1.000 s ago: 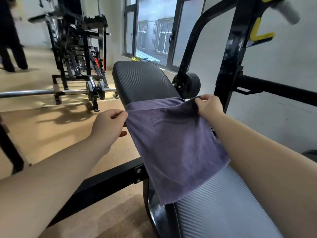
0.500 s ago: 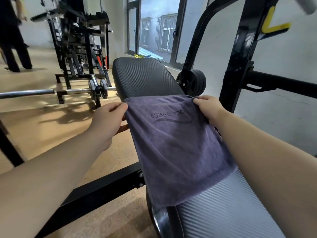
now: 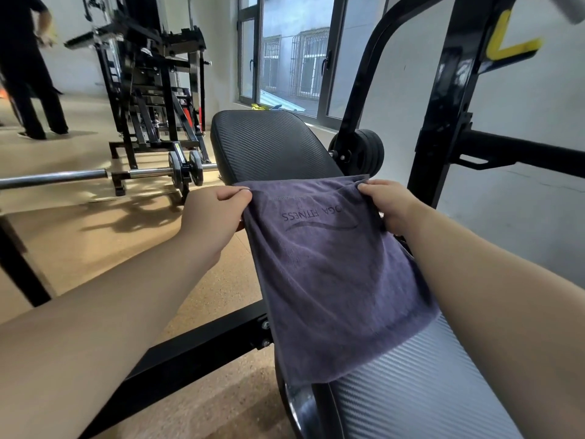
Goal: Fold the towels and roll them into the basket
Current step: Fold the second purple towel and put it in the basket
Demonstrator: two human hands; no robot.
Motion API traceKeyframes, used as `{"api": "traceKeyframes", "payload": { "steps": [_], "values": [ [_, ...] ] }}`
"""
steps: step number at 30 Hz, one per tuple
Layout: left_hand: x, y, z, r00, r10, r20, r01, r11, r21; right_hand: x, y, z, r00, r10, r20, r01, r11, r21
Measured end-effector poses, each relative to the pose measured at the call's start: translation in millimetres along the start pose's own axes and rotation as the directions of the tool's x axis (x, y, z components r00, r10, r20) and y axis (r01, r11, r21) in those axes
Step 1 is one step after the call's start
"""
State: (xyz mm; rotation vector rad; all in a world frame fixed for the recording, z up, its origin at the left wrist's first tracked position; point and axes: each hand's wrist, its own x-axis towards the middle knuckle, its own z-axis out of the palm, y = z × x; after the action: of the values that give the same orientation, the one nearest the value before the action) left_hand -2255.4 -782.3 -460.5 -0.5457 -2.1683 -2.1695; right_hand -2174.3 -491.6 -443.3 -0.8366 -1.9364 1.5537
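The dark purple-grey terry towel [image 3: 335, 274] lies spread along the black ribbed padded worktop [image 3: 421, 391]. At its far edge the left hand [image 3: 212, 217] and right hand [image 3: 389, 204] each pinch a corner, both grips closed on cloth. Folding looks underway; next, I'd judge, those corners come nearward, edges matched. No basket shows; a steel barbell [image 3: 63, 177] lies beyond.

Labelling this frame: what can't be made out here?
Head view:
- The basket: out of frame.
- Print on the towel: first letter lost in folds near the right hand.
- Middle of the bench: under the towel.
- The bystander, top left: cut off by the edge.
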Motion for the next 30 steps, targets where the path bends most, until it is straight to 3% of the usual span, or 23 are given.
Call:
{"api": "traceKeyframes", "payload": {
  "steps": [5, 10, 18, 24, 30],
  "values": [
    [-4.7, 1.3, -9.9, 0.997, -0.082, 0.013, 0.083, 0.983, -0.161, -7.1, -7.6, -11.0, 0.997, -0.074, -0.028, 0.075, 0.996, 0.049],
    [-15.4, 6.7, -20.7, 0.988, -0.132, 0.082, 0.145, 0.973, -0.182, -35.4, -16.6, -25.5, 0.985, -0.071, 0.155, 0.072, 0.997, 0.0],
    [-43.8, 28.3, -46.3, 0.986, -0.147, 0.081, 0.156, 0.982, -0.109, -87.3, -45.2, -44.1, 0.986, -0.151, 0.064, 0.149, 0.988, 0.043],
    [-65.9, 52.1, -70.7, 0.986, -0.165, 0.022, 0.165, 0.954, -0.251, -121.8, -59.4, -56.3, 0.967, -0.256, -0.007, 0.256, 0.965, 0.053],
    [-94.2, 71.3, -105.2, 0.992, -0.12, -0.037, 0.099, 0.927, -0.362, -162.8, -65.2, -49.0, 0.945, -0.322, 0.053, 0.318, 0.945, 0.073]
  ]
}}
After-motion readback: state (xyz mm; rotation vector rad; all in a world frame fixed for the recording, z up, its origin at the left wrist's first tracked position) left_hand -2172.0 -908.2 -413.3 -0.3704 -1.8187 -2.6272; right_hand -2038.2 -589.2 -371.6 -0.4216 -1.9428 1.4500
